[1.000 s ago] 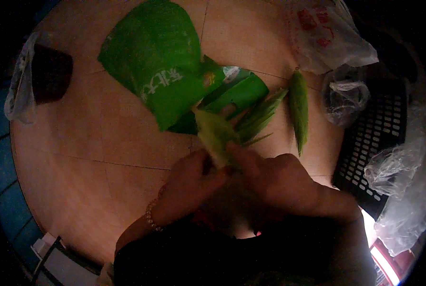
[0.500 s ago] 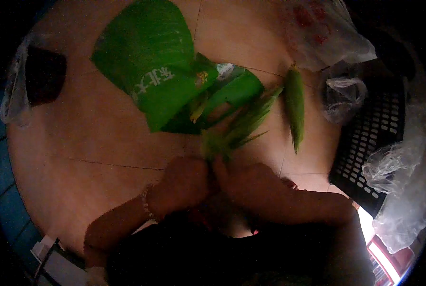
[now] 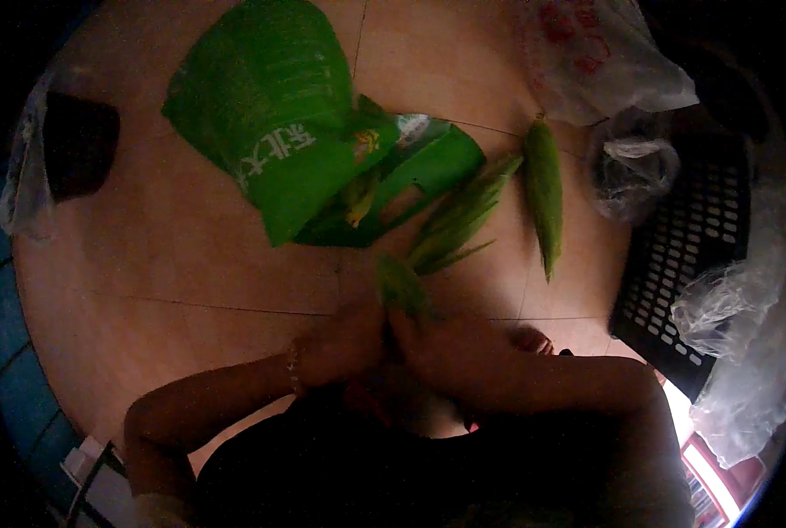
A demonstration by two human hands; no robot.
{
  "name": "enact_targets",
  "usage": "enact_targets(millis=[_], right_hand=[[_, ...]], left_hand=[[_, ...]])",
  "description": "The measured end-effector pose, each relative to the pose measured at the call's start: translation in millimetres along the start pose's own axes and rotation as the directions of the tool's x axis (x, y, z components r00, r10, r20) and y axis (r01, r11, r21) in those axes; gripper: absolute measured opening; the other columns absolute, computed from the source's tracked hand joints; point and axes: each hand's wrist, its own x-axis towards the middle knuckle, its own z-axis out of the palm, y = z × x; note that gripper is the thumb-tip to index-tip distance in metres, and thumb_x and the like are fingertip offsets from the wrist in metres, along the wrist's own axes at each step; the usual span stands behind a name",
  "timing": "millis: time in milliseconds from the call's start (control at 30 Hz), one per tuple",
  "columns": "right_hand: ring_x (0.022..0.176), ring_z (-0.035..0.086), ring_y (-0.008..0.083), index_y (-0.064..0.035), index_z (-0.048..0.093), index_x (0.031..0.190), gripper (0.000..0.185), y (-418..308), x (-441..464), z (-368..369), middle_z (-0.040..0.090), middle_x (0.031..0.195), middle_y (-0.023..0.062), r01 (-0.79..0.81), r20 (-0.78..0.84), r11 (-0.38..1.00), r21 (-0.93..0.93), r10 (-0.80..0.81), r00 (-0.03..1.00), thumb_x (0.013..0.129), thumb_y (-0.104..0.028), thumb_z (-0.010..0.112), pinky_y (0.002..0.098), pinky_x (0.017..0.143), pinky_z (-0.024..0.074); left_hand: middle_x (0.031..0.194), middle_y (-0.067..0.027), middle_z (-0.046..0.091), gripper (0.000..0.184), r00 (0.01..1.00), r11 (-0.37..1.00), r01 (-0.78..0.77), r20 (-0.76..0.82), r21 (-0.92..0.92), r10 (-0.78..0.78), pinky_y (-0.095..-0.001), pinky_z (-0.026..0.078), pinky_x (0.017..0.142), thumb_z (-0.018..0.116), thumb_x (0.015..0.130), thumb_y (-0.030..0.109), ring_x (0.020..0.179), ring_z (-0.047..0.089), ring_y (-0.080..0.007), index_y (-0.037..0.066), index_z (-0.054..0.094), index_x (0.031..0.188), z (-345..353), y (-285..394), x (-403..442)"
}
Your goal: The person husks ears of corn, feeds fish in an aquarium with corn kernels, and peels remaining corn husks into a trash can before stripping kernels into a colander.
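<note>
Both my hands meet low in the centre, closed around the lower part of a green corn husk (image 3: 399, 283). My left hand (image 3: 344, 343) has a bracelet at the wrist; my right hand (image 3: 446, 345) presses against it from the other side. Their fingertips are dark and partly hidden. Just beyond the hands, a second ear of corn in its husk (image 3: 467, 216) lies slanted on the floor. A third ear (image 3: 543, 194) lies to its right. Farther left rests a green bag (image 3: 270, 114) with white characters, its open end beside some husk pieces.
On the tiled floor (image 3: 182, 246), a black perforated basket (image 3: 687, 251) stands at the right, with clear plastic bags (image 3: 736, 378) beside it. A white bag with red print (image 3: 595, 62) lies at the top right. A dark container (image 3: 80, 145) with plastic is at the left.
My hands have drawn back toward my body with the husk, which now shows less between them. My left elbow has swung outward to the left.
</note>
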Motion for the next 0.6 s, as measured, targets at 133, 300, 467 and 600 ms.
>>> enact_targets(millis=[133,300,467,600], right_hand=[[0.053,0.057,0.0341,0.0042,0.038,0.106,0.032,6.1,3.1,16.8,0.057,0.068,0.0204,-0.028,-0.027,0.97,0.242,0.036,0.999,0.079,-0.014,0.04,0.0428,0.043,0.0453],[0.062,0.056,0.0373,-0.0015,0.035,0.114,0.042,11.5,-0.2,10.3,0.056,0.077,0.024,-0.047,-0.019,0.9,0.433,0.061,0.998,0.077,-0.015,0.049,0.045,0.052,0.0451],[0.058,0.057,0.036,0.0053,0.039,0.101,0.029,8.3,-3.4,2.4,0.056,0.067,0.0233,0.011,-0.089,0.919,0.394,0.026,0.996,0.08,-0.014,0.038,0.0438,0.049,0.0464],[0.058,0.057,0.0357,0.0051,0.041,0.098,0.027,9.5,-6.4,0.3,0.055,0.065,0.0225,0.079,-0.141,0.943,0.323,-0.035,0.989,0.08,-0.014,0.038,0.0431,0.048,0.0464]], left_hand=[[0.078,-0.0212,0.057,0.024,0.973,0.993,0.082,0.209,0.085,-0.098,-0.0423,0.043,0.065,0.052,0.072,0.02,0.072,0.056,-0.0346,-0.001,0.057,0.082,26.8,-31.5,8.9],[0.077,-0.0206,0.056,0.025,0.938,0.965,0.222,0.24,0.143,-0.251,-0.0421,0.043,0.065,0.054,0.072,0.02,0.071,0.055,-0.0355,-0.002,0.058,0.083,4.2,2.2,-0.6],[0.082,-0.0211,0.056,0.023,0.967,0.996,0.063,0.242,0.057,-0.075,-0.0417,0.043,0.068,0.052,0.072,0.019,0.074,0.054,-0.0354,-0.002,0.058,0.081,11.1,-7.0,-2.2],[0.085,-0.0215,0.055,0.023,0.961,0.93,-0.261,0.16,0.257,0.226,-0.0418,0.042,0.071,0.051,0.073,0.016,0.078,0.054,-0.0353,-0.003,0.057,0.084,37.9,-33.0,5.3]])
